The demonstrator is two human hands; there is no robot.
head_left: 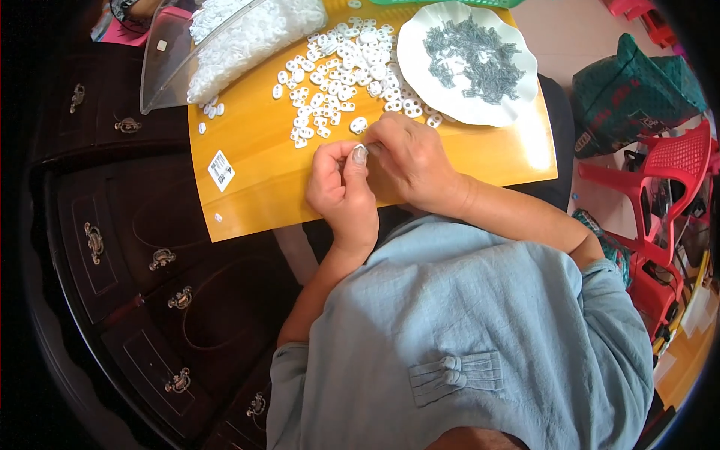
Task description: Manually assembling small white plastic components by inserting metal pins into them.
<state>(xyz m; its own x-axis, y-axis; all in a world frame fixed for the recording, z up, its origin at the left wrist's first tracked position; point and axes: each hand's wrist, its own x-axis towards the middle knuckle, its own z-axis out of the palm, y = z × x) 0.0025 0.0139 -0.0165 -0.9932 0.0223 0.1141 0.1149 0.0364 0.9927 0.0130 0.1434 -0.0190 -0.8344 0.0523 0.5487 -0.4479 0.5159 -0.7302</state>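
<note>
**Two hands pinching one small white piece over a yellow board**

One small white plastic piece (360,154) sits between both hands' fingertips, above the near middle of the yellow board (255,150). Left hand (341,187): fingers curled tight, thumb and forefinger pinched on the piece. Right hand (409,161): fingers bent down, tips meeting the same piece; whether it also holds a metal part, cannot tell. Hands touch each other.

Just beyond the hands: one loose pile of white pieces (341,64) spread on the board, too many to count, a few strays toward the left edge. One white scalloped plate (517,101) at the board's far right, carrying a heap of small grey metal clips (472,60), uncountable. One clear plastic tray (161,71) at far left, tilted, spilling more white pieces. One small label sticker (220,170) on the board.

Left: dark wooden cabinet (127,247). Right: two red plastic chairs (667,180), one green bag (637,94).
</note>
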